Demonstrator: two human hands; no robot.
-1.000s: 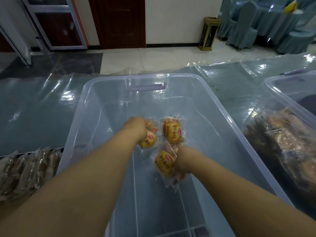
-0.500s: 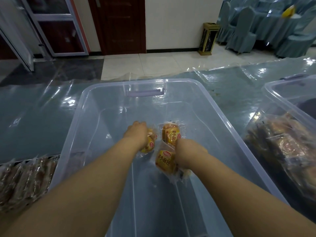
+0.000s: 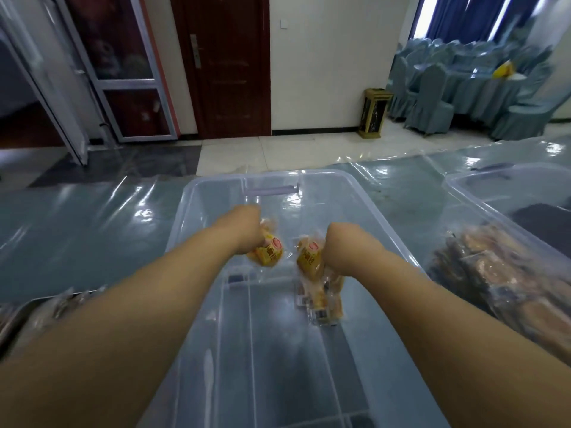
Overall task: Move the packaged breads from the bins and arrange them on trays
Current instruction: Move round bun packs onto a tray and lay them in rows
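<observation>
At the lower left edge of the frame, a tray (image 3: 18,316) carries wrapped breads. In the middle, over the clear bin (image 3: 386,223), the left hand (image 3: 244,230) is closed around a yellow bread packet (image 3: 267,250). Just right of it, the right hand (image 3: 340,248) grips several bread packets (image 3: 312,267) hanging below it. At the right edge, a second bin (image 3: 482,186) on the worktop (image 3: 77,230) holds brown packaged breads (image 3: 506,273).
</observation>
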